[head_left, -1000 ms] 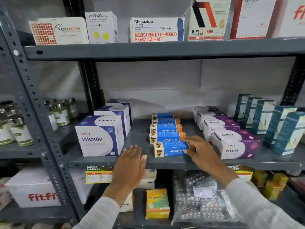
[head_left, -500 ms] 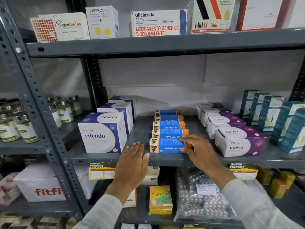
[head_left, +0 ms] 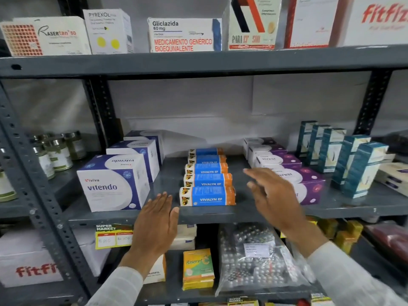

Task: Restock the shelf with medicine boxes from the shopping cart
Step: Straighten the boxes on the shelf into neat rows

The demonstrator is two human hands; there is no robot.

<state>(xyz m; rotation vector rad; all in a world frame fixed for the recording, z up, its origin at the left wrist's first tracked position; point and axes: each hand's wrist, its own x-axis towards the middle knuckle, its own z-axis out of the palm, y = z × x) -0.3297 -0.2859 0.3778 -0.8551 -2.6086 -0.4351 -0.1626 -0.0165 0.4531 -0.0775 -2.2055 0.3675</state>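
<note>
Pharmacy shop: medicine boxes (head_left: 207, 196) on price-tagged shelves (head_left: 220, 214).

On the middle shelf (head_left: 254, 212) you have five Vivalyn EF boxes (head_left: 207, 196) in a row toward 12 o'clock, three Vitendo boxes (head_left: 112, 184) at 9 o'clock, four Viresi boxes (head_left: 309, 184) at 2 o'clock, and five teal boxes (head_left: 362, 168) at 3 o'clock.

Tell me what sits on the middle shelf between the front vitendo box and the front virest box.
In the head view, the row of blue-and-orange Vivalyn EF boxes lies between the vitendo box and the virest box, with bare shelf either side.
</note>
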